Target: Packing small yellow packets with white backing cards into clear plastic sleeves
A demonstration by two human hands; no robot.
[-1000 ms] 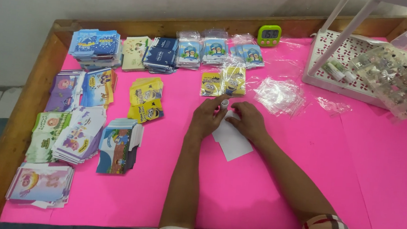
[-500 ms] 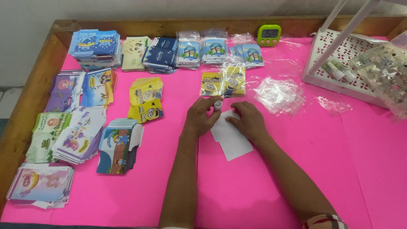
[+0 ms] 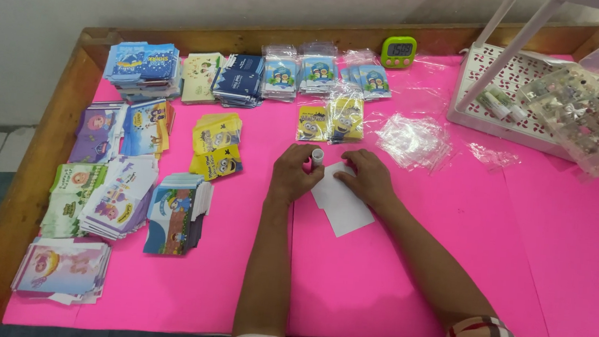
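Far left of the desk (image 3: 523,253): stacks of glossy printed cards (image 3: 142,68), fanned and uneven, on a smooth pink sheet inside a raw wooden rim. Near left, a loose pile of cartoon cards (image 3: 63,267) overhangs the pink edge; a nudge from my elbow could tip it to the floor.

Centre: yellow card packs (image 3: 216,143), slick and slightly curled. My left hand (image 3: 295,175) is closed, its grip clamped on a small white tube (image 3: 317,155), a short upright cylinder pinched at the fingertips. It looks smooth and hard; a loose pinch could let it roll among the stacks.

The tube stands over the far corner of the white paper slips (image 3: 343,205), thin matte rectangles lying flat, overlapped and skewed. My right hand (image 3: 367,178) rests palm-down on their far edge, fingers spread and pressing, not closed on anything. Paper this light may slide on the glossy pink sheet if my pressing eases, and the slips could shift out of line.

Right of centre: crinkled clear plastic bags (image 3: 414,139), flimsy and easily swept off by my sleeve. Far: a small green timer (image 3: 399,51). Far right: a white perforated tray (image 3: 516,86) and a clear compartment box (image 3: 593,118) of tiny trinkets, tilted against it; a bump might spill it.
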